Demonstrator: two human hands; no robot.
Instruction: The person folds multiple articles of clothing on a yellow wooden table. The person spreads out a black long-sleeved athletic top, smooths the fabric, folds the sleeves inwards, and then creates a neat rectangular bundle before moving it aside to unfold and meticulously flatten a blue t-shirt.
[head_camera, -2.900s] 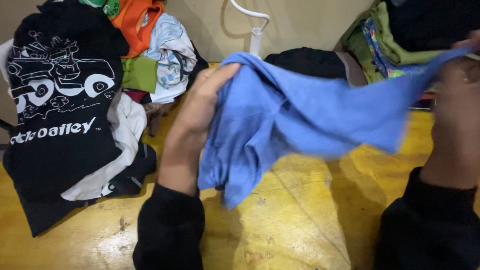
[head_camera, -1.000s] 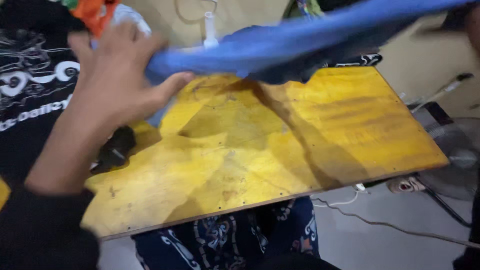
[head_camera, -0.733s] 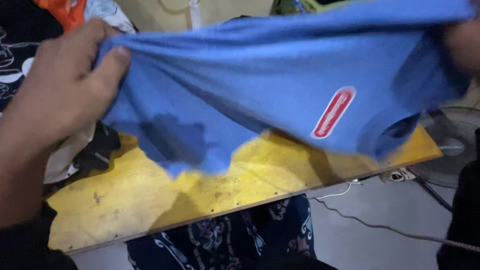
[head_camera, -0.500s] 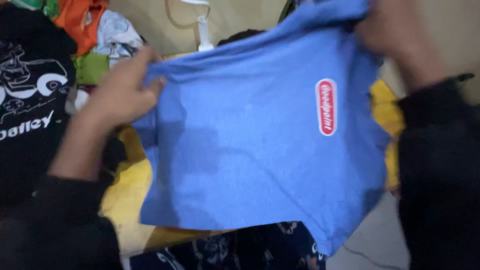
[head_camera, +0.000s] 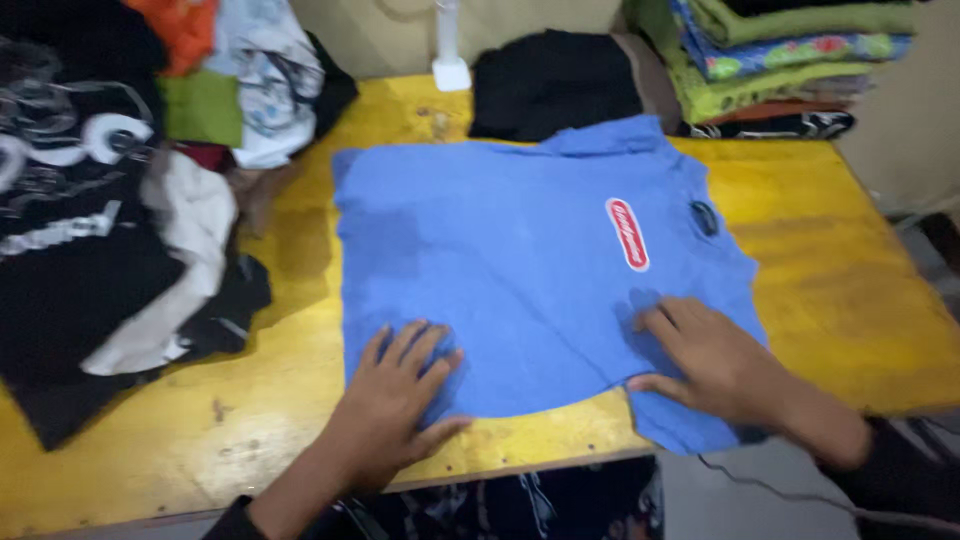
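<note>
A blue T-shirt (head_camera: 520, 270) with a red oval patch lies spread flat on the yellow wooden table (head_camera: 850, 270), its collar toward the right. My left hand (head_camera: 400, 395) rests palm down, fingers apart, on the shirt's near edge. My right hand (head_camera: 715, 360) presses flat on the shirt near its right sleeve, which hangs a little over the table's front edge. Neither hand grips the cloth.
A heap of clothes lies at the left, with a black printed shirt (head_camera: 70, 230), a white garment (head_camera: 180, 260), orange and green pieces. A black folded garment (head_camera: 555, 85) and a stack of folded clothes (head_camera: 780, 60) sit at the back. A white stand base (head_camera: 450, 70) is behind.
The blue shirt, held up in the air between both hands, now lies flat on the table. Both hands have let go and rest open on its near side.
</note>
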